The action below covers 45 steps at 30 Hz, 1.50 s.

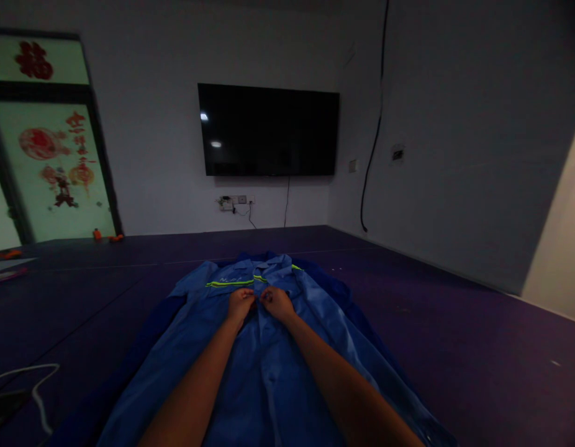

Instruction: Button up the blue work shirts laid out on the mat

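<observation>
A blue work jacket (269, 372) with yellow-green stripes across the chest lies spread out on the dark purple floor, its collar away from me. On the left side of its front opening, just below the stripe, my left hand (241, 305) pinches the edge of the placket. Close beside it, my right hand (277, 302) has its fingers curled on the other edge of the placket. The fingertips of both hands nearly meet; any button between them is too small to make out. Darker blue sleeves (152, 329) stretch out at the jacket's sides.
A dark device (5, 406) with a white cable (38, 391) lies at the lower left. Small orange objects (97, 234) sit by the glass door (54, 167). On the far wall hangs a television (269, 130); a black cable (374, 143) dangles along the right wall.
</observation>
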Each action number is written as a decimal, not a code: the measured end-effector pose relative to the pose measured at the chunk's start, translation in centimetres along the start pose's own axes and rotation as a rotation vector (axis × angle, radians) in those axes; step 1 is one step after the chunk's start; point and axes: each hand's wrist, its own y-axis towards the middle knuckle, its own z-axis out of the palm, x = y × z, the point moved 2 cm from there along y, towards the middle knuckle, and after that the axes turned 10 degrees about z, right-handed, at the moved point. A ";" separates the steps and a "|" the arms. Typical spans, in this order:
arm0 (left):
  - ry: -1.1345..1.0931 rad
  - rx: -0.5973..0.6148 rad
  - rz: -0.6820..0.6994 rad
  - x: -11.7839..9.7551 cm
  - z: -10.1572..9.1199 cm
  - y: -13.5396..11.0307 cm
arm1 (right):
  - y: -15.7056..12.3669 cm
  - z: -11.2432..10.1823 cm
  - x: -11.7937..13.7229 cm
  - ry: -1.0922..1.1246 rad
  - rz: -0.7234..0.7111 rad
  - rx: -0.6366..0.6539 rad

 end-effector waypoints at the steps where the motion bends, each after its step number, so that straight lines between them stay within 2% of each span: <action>1: 0.000 0.000 0.001 0.0 0.0 0.0 | 0.0 0.0 0.0 0.002 0.006 0.004; 18: 0.029 0.021 0.022 -0.1 0.0 -0.1 | -0.4 -0.2 0.5 -0.021 0.001 -0.022; 29: 0.090 0.026 0.038 -0.1 0.0 0.0 | -0.5 -0.3 0.6 -0.120 -0.017 -0.053; 45: 0.240 0.056 0.180 0.4 0.0 0.5 | -1.0 -0.6 1.1 -0.161 -0.030 -0.089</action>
